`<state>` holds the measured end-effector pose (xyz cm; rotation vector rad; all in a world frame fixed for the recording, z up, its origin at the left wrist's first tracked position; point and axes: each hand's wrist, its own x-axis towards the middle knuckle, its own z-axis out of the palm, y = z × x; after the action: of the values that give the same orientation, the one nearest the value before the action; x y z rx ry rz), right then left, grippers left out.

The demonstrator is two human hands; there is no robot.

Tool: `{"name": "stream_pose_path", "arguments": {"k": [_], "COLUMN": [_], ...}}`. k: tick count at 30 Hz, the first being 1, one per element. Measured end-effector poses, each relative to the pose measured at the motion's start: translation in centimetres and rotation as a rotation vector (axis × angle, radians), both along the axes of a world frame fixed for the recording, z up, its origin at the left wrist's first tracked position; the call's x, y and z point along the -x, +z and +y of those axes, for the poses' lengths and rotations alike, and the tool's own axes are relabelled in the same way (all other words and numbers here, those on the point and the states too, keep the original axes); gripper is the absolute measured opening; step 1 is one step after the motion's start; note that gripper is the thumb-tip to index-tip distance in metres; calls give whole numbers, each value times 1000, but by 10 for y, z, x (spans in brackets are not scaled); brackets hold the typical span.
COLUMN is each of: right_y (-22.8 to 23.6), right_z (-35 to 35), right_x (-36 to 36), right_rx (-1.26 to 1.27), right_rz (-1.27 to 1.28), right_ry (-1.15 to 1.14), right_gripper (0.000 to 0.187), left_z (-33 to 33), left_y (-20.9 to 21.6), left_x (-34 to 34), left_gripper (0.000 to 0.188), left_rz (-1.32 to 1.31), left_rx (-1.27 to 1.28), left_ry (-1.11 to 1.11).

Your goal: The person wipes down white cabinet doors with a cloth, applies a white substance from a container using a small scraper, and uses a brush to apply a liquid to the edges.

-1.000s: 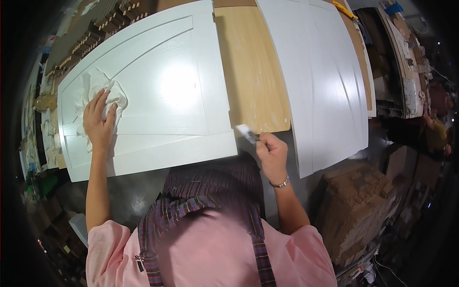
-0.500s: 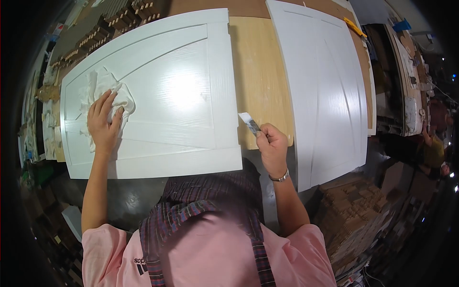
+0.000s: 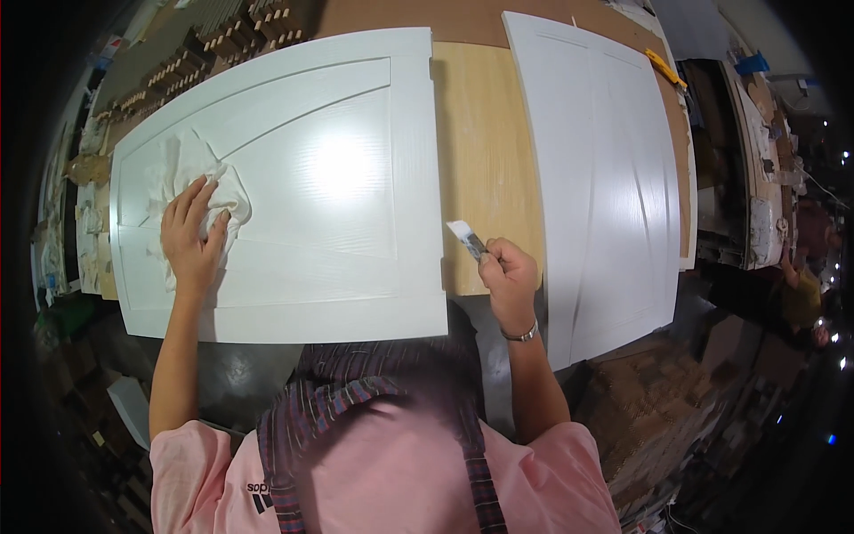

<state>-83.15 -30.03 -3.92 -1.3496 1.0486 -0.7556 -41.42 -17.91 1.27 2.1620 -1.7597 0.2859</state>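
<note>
My left hand [image 3: 189, 240] rests on a crumpled white cloth [image 3: 233, 191], fingers pressing it against a large white panel door [image 3: 302, 222] with a raised frame and a curved groove. Some of the cloth is bunched between thumb and fingers. My right hand [image 3: 510, 276], with a metal-band watch on its wrist, is closed round a small putty knife [image 3: 470, 238]. Its pale, slanted tip points up and left, just off the door's right edge, above the gap. A second white panel door [image 3: 596, 178] lies to the right of that hand.
A light wooden board [image 3: 485, 151] shows between the doors. Brown wooden strips [image 3: 191, 58] are stacked at the far left. A yellow utility knife [image 3: 664, 68] lies beyond the right door. Brown stacked pieces [image 3: 645, 400] stand at lower right; another person [image 3: 805, 294] is at the far right.
The doors and worktop sit slightly lower in view. Both hands keep nearly the same places on the cloth and the putty knife.
</note>
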Motion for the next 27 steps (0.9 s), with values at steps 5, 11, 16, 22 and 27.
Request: {"name": "stream_pose_path", "arguments": {"k": [5,11,16,22,27], "right_y": [0,19,16,5,10], "right_z": [-18,-80,-110,-133,-170], "right_x": [-10,-42,-71,-90,-106], "right_rx": [-91,-52,-106,-75,23], "right_rz": [-59,-102,-126,-73,-94], "right_ry": [-17,-34,-4,-15,-43], "right_gripper": [18,20,22,23,23], "left_z": [2,-1,-3,-5,-8], "left_y": [8,11,13,18,18], "left_x": [0,3,3,5,3], "left_gripper": [42,43,44,45,46], "left_rz": [-28,-33,-41,-16,-6], "left_rx": [-20,-64,-75,-100,-94], "left_ry": [11,-3,8,30,18]}}
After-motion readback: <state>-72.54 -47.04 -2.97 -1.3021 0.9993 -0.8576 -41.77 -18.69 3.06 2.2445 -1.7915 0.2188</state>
